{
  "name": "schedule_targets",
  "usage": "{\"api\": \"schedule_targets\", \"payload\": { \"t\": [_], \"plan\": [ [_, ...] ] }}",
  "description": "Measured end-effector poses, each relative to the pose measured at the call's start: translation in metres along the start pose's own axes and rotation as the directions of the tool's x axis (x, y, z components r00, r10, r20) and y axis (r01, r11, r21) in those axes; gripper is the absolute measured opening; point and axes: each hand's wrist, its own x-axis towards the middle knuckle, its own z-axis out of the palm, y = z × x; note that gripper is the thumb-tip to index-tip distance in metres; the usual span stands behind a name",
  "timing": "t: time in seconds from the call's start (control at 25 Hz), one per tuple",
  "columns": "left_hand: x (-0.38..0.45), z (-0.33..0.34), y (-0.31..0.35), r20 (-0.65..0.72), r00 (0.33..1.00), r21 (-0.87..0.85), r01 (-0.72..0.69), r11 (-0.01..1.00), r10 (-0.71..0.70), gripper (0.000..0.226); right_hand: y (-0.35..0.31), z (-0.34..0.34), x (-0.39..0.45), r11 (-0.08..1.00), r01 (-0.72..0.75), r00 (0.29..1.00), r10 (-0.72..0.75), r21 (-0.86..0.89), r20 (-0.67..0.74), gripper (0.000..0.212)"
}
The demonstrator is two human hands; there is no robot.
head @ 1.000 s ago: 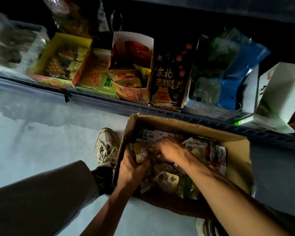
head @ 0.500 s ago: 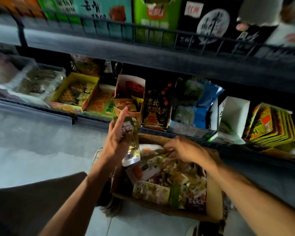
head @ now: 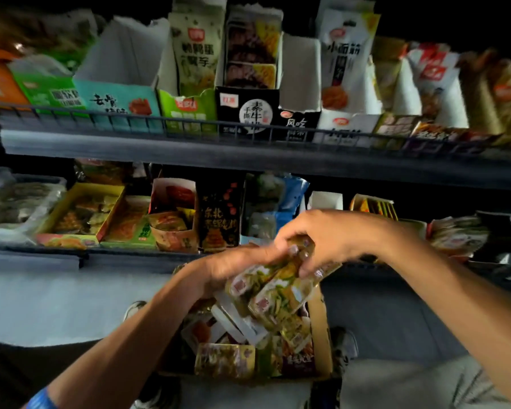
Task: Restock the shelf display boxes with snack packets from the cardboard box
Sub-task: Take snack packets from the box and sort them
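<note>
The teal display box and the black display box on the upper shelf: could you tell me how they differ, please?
The teal display box looks empty behind its front, showing bare white inner walls; the black display box holds upright dark packets. The teal one is wider, the black one narrower. Both sit behind the wire rail with open tops.

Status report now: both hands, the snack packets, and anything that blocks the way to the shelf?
Left hand and right hand both grip a bunch of snack packets. Bunch held above the cardboard box. Nothing seen blocking the shelf boxes.
</note>
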Motion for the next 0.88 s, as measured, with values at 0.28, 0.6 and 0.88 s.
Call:
{"api": "schedule_targets", "payload": {
  "t": [0.28, 0.6, 0.88],
  "plan": [
    [0.002, 0.012, 0.033, -0.422, 0.887, -0.265, -0.315, 0.911, 0.184, 0.032, 0.009, 0.004, -0.005, 0.780, 0.023, 0.623, 0.478, 0.626, -0.619, 0.092],
    [-0.005, 0.023, 0.083, -0.443, 0.860, -0.374, -0.434, 0.820, 0.253, 0.030, 0.021, 0.004, -0.002, 0.079, 0.453, 0.662, 0.637, 0.888, -0.395, 0.029],
    [0.003, 0.029, 0.099, -0.537, 0.755, -0.152, -0.524, 0.838, 0.375, 0.025, 0.017, 0.000, -0.008, 0.065, 0.438, 0.688, 0.617, 0.897, -0.381, 0.040]
  ]
}}
